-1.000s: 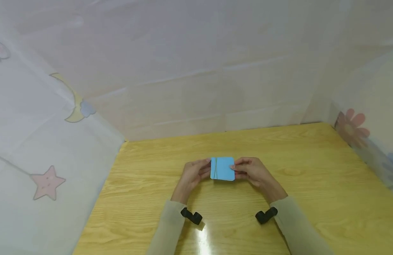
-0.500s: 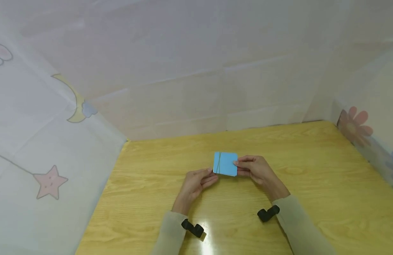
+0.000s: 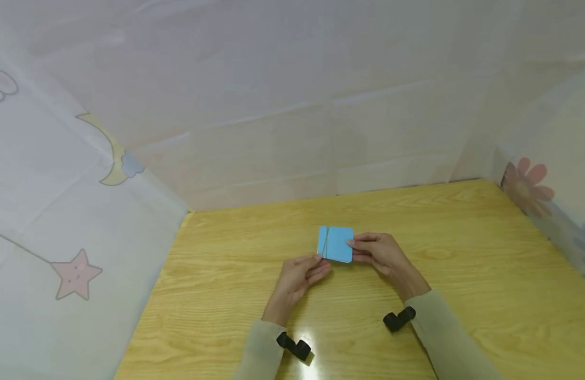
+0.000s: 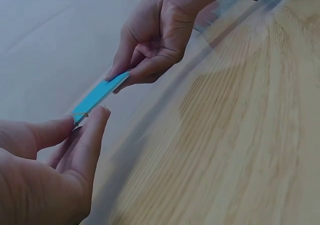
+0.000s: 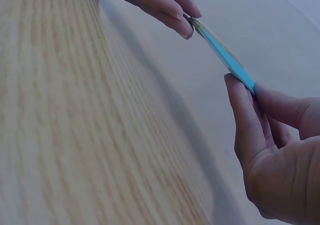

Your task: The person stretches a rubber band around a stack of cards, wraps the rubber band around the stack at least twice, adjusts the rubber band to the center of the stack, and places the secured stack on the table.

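A small blue square stack of cards (image 3: 339, 244) is held off the table between both hands. A thin rubber band (image 3: 326, 243) crosses near its left side, its strands crossing each other. My right hand (image 3: 380, 253) pinches the right edge, thumb on the upper face and fingers beneath. At the lower left corner, close to the band, my left hand (image 3: 299, 274) has its thumb and fingers pinched. In the left wrist view the blue stack (image 4: 100, 96) appears thin and edge-on. Whether the left fingertips also hold the band cannot be told.
Under the hands lies a wood-grain table (image 3: 216, 295). Pale cloth walls (image 3: 273, 105) rise at its back and sides, printed with a star (image 3: 77, 275), a moon (image 3: 113, 153) and a flower (image 3: 529, 182). Black wrist cameras (image 3: 399, 319) sit at both cuffs.
The blue stack has risen slightly up and right in the head view. My left thumb has gone from its upper left corner down to the lower left corner; the right hand kept its hold.
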`<action>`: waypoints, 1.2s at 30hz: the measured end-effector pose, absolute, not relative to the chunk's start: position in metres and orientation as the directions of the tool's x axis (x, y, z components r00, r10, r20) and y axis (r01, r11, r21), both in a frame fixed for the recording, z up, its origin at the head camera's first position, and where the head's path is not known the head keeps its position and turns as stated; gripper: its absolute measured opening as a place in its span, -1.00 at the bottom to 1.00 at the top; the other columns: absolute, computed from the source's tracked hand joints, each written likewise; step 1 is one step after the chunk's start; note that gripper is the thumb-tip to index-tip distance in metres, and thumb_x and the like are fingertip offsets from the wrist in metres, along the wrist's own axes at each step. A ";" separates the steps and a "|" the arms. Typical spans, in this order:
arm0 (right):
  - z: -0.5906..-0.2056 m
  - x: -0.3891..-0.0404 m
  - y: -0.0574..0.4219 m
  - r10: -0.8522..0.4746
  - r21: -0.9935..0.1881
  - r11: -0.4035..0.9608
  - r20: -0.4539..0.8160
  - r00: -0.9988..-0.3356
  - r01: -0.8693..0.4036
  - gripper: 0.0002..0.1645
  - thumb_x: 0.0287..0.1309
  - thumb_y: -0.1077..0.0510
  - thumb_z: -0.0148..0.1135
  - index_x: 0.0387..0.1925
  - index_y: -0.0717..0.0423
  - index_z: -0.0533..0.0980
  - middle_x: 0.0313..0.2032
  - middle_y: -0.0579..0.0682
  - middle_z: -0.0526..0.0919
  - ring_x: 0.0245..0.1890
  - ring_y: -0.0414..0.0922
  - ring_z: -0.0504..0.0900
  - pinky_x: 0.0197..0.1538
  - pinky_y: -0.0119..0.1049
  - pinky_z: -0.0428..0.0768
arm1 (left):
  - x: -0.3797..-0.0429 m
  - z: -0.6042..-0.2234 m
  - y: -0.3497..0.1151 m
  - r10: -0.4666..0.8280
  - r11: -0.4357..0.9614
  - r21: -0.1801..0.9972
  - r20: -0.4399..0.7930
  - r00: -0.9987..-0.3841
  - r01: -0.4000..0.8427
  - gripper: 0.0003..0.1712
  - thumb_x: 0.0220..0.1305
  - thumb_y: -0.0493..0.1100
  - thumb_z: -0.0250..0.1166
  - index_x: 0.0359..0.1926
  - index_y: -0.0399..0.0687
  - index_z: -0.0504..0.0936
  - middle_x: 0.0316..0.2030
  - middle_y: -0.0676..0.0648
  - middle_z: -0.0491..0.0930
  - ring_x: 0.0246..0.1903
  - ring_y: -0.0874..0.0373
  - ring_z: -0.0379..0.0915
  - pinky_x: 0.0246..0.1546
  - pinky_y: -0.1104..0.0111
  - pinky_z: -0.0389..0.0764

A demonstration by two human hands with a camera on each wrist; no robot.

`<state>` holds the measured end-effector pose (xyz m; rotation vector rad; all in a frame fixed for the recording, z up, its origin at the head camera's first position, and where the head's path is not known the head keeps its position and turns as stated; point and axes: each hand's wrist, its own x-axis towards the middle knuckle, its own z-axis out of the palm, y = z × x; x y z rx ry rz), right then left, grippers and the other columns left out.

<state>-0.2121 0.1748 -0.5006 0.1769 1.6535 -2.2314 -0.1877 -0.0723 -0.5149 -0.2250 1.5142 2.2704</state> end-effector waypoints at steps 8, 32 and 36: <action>-0.503 -0.215 0.177 -0.196 -0.898 -0.268 -0.304 -0.932 0.349 -0.81 0.43 0.34 0.27 0.02 0.32 0.63 -0.25 -0.02 0.77 -0.23 -0.13 0.82 -0.05 -0.29 0.83 | -0.186 -0.515 -0.057 0.179 -0.425 0.817 -0.345 -0.921 -0.389 -0.63 0.52 -0.29 0.26 0.19 -0.52 0.62 -0.14 -0.27 0.80 -0.01 -0.06 0.80 0.16 0.17 0.75; -0.499 -0.214 0.167 -0.169 -0.906 -0.275 -0.282 -0.944 0.320 -0.92 0.40 0.36 0.29 -0.11 0.27 0.58 -0.28 -0.02 0.69 -0.29 -0.16 0.80 -0.06 -0.33 0.82 | -0.173 -0.517 -0.020 0.120 -0.528 0.766 -0.359 -0.925 -0.366 -0.69 0.51 -0.33 0.25 0.13 -0.49 0.64 -0.21 -0.21 0.78 -0.06 -0.01 0.80 0.16 0.16 0.76; -0.499 -0.214 0.169 -0.175 -0.908 -0.265 -0.286 -0.942 0.325 -0.90 0.40 0.35 0.29 -0.09 0.28 0.58 -0.27 -0.03 0.71 -0.27 -0.16 0.81 -0.05 -0.31 0.82 | -0.173 -0.515 -0.023 0.132 -0.510 0.774 -0.359 -0.924 -0.374 -0.67 0.51 -0.31 0.25 0.15 -0.50 0.63 -0.16 -0.23 0.78 -0.03 -0.02 0.80 0.17 0.16 0.75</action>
